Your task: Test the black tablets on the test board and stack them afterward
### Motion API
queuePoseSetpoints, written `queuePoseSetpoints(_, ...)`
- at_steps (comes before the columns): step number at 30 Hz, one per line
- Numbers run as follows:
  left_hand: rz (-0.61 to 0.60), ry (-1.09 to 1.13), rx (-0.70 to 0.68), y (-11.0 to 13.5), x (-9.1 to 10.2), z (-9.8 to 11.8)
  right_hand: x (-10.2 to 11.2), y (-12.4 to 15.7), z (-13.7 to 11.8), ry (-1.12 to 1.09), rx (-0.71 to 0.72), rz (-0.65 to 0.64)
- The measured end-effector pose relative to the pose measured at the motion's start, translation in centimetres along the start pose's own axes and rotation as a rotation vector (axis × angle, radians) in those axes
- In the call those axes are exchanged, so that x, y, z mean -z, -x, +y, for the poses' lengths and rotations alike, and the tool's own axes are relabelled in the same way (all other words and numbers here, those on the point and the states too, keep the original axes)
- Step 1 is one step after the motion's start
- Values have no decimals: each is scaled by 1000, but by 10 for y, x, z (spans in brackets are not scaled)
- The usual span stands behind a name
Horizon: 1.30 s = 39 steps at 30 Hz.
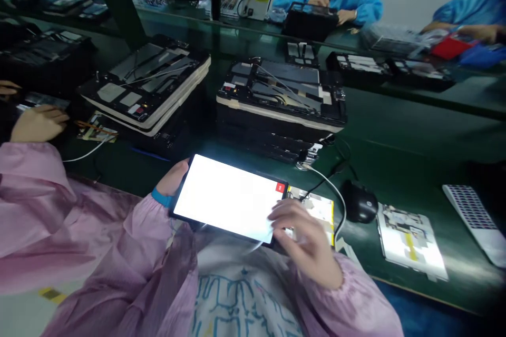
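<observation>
A tablet [229, 197] with a bright white screen and a small red square near its upper right corner is tilted in front of my body. My left hand [173, 178] grips its left end, with most of the fingers hidden behind it. Over the lower right of the screen is my right hand [304, 239], fingers slightly bent and thumb apart, holding nothing. Its fingertips are at the glass; whether they touch it I cannot tell. Partly behind that hand lies an opened device with a yellow edge [322, 208].
Stacked tablet housings [280, 95] stand behind the tablet, with another stack [146, 84] to the left. At right are a black mouse [359, 201], an opened tablet body [413, 239] and a white keyboard [476, 216]. A white cable [336, 189] curves nearby. A co-worker's hand [39, 122] is at left.
</observation>
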<state>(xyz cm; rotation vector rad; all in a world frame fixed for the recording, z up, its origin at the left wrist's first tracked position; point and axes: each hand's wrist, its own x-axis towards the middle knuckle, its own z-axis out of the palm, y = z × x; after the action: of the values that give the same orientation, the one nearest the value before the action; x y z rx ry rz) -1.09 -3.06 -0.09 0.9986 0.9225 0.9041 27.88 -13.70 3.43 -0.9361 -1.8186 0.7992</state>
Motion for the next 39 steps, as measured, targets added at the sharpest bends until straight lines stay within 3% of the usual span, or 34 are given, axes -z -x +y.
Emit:
queuePoseSetpoints(3, -59, 43, -14, 0, 0, 2, 23, 15, 16, -92, -187, 277)
queuePoseSetpoints(6, -59, 51, -3, 0, 0, 2, 38, 22, 24, -241, -255, 503)
queuePoseSetpoints(9, -35, 69, 11, 0, 1, -1, 45, 22, 22, -303, -227, 620)
queuePoseSetpoints(11, -3, 78, 17, 0, 2, -3, 46, 21, 18, -325, -199, 631)
queuePoseSetpoints(13, 45, 75, 28, -1, 3, -4, 44, 23, 15, -354, -190, 562)
queuePoseSetpoints(17, 156, 30, 113, -2, 7, -4, 29, 30, 7, -380, -198, 223)
queuePoseSetpoints(25, 197, -17, 110, -4, 9, -4, -10, 26, -14, -380, -44, -316)
queuePoseSetpoints(30, 239, -65, 107, -5, 10, -2, -30, 17, -22, -428, 76, -479)
queuePoseSetpoints(35, 225, -54, 121, -5, 9, 2, -49, 7, -29, -614, 274, -611)
queuePoseSetpoints(39, 221, -24, 114, -6, 8, 2, -45, 2, -33, -680, 287, -664)
